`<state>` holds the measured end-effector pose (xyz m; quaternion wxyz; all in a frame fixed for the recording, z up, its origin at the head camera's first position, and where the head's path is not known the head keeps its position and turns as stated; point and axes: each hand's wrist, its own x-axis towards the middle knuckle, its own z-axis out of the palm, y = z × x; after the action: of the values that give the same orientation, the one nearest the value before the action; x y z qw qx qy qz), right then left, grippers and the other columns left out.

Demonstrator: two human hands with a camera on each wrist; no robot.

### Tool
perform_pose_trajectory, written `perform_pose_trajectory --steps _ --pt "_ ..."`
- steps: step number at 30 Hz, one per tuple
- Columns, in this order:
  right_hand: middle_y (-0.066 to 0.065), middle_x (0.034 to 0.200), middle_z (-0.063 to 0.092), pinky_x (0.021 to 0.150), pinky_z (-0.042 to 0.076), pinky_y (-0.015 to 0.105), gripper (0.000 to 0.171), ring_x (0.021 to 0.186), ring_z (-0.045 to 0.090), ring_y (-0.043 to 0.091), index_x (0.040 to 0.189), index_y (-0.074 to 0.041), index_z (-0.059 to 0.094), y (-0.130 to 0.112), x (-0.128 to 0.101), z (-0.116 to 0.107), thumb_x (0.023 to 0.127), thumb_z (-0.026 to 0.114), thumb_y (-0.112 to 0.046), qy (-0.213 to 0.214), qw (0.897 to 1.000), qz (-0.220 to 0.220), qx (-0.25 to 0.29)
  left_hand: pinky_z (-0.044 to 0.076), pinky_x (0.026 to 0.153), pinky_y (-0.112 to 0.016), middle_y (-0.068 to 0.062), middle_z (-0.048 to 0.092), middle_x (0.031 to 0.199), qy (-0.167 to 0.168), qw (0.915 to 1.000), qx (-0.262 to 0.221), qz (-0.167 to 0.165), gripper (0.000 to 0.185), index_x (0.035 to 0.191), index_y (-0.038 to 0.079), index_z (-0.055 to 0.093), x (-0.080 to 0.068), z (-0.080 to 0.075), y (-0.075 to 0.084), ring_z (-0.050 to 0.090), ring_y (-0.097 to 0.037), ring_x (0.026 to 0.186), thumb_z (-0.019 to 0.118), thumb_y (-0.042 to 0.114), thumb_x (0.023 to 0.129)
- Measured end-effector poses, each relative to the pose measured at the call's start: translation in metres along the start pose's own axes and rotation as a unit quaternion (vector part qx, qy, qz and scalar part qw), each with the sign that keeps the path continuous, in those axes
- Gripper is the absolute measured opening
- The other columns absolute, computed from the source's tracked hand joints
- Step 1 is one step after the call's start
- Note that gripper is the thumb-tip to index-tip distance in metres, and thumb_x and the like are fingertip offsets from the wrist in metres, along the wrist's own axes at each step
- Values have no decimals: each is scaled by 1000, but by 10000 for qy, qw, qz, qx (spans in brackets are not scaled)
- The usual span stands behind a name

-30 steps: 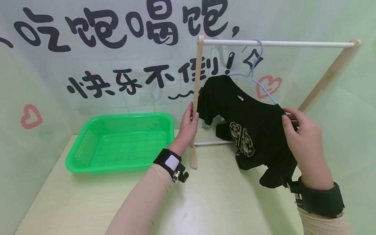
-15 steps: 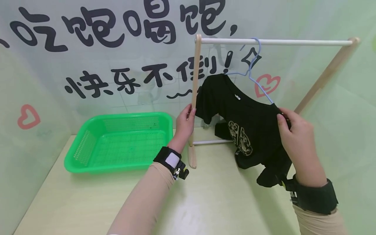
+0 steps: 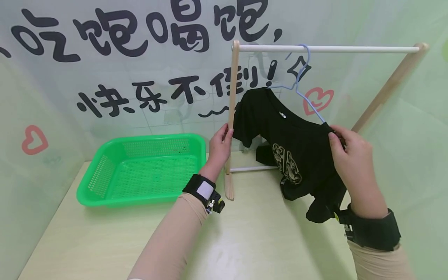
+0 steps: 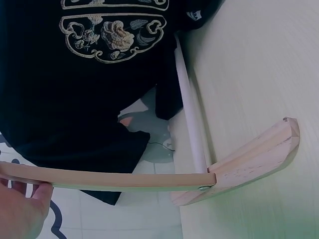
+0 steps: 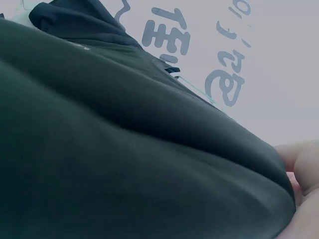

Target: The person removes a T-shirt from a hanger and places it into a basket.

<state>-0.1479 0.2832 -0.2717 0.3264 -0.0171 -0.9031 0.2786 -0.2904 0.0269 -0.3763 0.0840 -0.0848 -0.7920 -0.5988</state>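
A small black T-shirt (image 3: 290, 147) with a gold emblem hangs on a light blue wire hanger (image 3: 303, 83) from the white top rail of a little wooden clothes rack (image 3: 325, 49). My right hand (image 3: 346, 155) pinches the shirt's near shoulder at the hanger's end. My left hand (image 3: 220, 146) grips the rack's left upright post (image 3: 232, 109). The left wrist view shows the post (image 4: 109, 179), the rack's wooden foot (image 4: 254, 159) and the shirt's emblem (image 4: 107, 35). Black fabric (image 5: 124, 149) fills the right wrist view, with fingertips (image 5: 301, 164) at the right edge.
An empty green plastic basket (image 3: 143, 167) sits on the pale table to the left of the rack. A wall with large black characters and red hearts stands close behind. The rack's right post (image 3: 388, 87) slants toward the right wall.
Both hands keep their holds. The right hand and the shirt's shoulder have shifted slightly left and up; the view has tilted a little.
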Motion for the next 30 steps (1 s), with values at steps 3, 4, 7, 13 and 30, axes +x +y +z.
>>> perform_pose_trajectory --steps 3,4,7,13,30 --pt "12 82 57 62 30 23 27 70 40 15 106 -2 61 -2 1 1 90 48 -19 206 9997 -72 50 43 86 -30 -4 44 130 9 10000 8 -11 48 133 15 38 1 0 0 46 -19 110 42 37 90" --pt "12 81 58 61 31 22 26 69 40 14 105 -3 62 -2 1 1 89 49 -18 273 9996 -94 54 43 86 -30 -4 44 130 0 10000 11 -24 49 133 15 37 1 0 -1 46 -19 110 42 37 90" --pt "12 80 58 61 30 21 24 68 40 11 104 -2 63 -3 2 2 88 50 -17 461 9988 -140 122 42 87 -30 -4 44 129 -11 10000 3 -25 49 133 14 37 1 1 -1 46 -19 110 42 37 90" --pt "10 78 58 61 30 15 23 67 39 1 99 1 64 -2 4 3 87 53 -15 939 9946 -208 397 42 87 -29 -4 45 128 20 10000 9 13 48 133 15 37 2 0 -1 47 -18 110 42 36 91" --pt "-18 75 49 58 30 14 22 67 42 -2 96 0 65 0 4 -10 85 56 -17 1485 9866 -176 647 42 87 -29 -5 47 125 33 10000 -38 57 48 133 14 37 5 2 -2 46 -18 110 42 36 91"
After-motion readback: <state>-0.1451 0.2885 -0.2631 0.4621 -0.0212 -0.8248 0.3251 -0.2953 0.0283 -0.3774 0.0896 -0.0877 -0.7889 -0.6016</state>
